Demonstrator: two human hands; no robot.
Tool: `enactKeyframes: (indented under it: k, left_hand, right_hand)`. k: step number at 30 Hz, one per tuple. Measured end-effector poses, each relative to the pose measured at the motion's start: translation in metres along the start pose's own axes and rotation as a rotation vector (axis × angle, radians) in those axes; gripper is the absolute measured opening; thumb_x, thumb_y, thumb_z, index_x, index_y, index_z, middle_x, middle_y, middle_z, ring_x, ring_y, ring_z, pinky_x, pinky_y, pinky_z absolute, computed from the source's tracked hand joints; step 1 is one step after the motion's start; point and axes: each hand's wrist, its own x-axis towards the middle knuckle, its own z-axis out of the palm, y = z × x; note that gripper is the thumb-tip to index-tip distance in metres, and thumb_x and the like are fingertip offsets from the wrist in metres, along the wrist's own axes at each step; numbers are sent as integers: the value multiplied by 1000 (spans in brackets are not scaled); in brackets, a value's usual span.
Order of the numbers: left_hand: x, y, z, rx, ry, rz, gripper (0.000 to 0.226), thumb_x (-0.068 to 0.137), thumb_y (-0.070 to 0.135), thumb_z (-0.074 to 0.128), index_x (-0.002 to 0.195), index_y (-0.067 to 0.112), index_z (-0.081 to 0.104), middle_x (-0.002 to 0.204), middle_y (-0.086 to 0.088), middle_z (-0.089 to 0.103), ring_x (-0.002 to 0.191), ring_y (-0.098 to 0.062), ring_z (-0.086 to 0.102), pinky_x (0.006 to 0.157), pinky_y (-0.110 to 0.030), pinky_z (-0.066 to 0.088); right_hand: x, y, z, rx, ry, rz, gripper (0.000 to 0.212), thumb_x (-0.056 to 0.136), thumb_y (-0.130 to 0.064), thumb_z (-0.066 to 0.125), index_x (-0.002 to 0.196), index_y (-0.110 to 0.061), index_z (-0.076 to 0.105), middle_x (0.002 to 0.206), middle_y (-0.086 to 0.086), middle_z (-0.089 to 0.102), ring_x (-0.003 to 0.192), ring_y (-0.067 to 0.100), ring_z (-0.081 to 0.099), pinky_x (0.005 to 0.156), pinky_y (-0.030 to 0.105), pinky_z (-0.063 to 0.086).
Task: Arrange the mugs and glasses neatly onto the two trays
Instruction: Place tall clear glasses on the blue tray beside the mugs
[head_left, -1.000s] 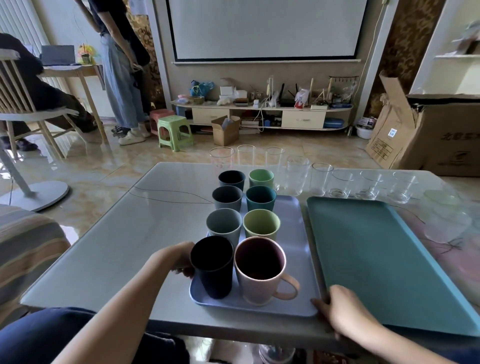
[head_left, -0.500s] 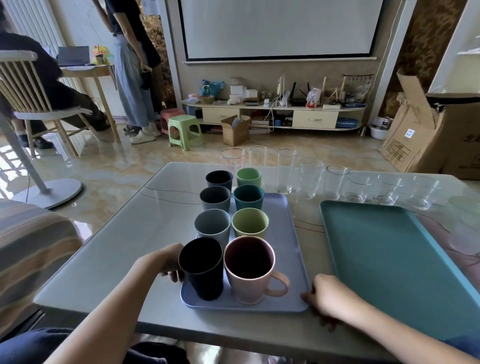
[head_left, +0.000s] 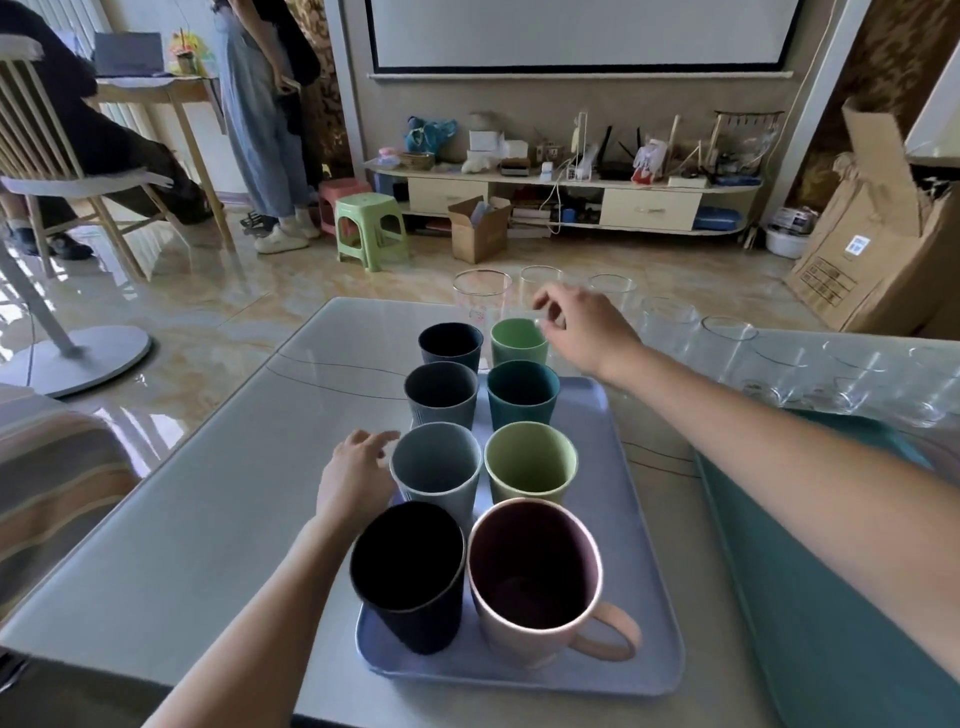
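Table (head_left: 208, 519) | left hand (head_left: 353, 478) spread beside mugs (head_left: 436, 467) | right hand (head_left: 582, 327) loosely curled over glasses (head_left: 670, 332)

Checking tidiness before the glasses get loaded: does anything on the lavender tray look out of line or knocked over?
Nothing is tipped or spilled. Eight cups stand upright in two rows on the lavender tray; only the pink mug has a handle, jutting right.
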Motion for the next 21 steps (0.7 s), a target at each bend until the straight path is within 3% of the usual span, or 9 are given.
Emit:
enactKeyframes:
  k: [3,6,9,12,17,21]
  left_hand:
    - [6,-4,9,100,-50,-8,58,74,46,49,130,32,53,132,-4,40,126,-27,31,108,-39,28]
    - [9,-6,13,106,-42,22,54,81,52,51,134,46,42,143,4,32,134,-22,21,110,-37,21]
    - [13,-9,16,101,-17,36,48,89,50,45,136,51,35,146,8,30,136,-18,17,108,-35,19]
    - [15,-12,19,93,-7,36,51,89,49,48,138,49,33,146,9,30,137,-16,15,109,-35,19]
    - [18,-14,22,90,17,35,48,92,49,45,138,49,33,145,10,30,136,-15,14,108,-35,18]
    - [17,-14,22,74,26,31,45,93,49,41,138,48,35,145,10,31,136,-15,15,108,-35,18]
  right_hand:
    - [58,-11,21,-176,19,-63,29,95,-24,47,123,-19,54,124,6,60,116,25,52,93,40,40]
    - [98,-19,43,-309,-178,-55,39,93,-38,50,129,-24,52,131,4,57,127,23,45,106,41,24]
    - [116,-19,64,-328,-267,-12,26,91,-33,54,115,-23,58,120,2,61,120,23,50,110,47,16]
    - [120,-20,74,-334,-192,-4,15,92,-14,50,97,-23,61,105,0,63,111,24,52,110,48,17]
    - [115,-16,73,-316,-25,-47,23,91,-5,43,89,-20,61,92,-1,66,102,25,54,110,46,17]
    - [114,-10,55,-231,212,-134,18,88,-5,51,87,-19,61,89,1,66,92,24,58,105,46,27]
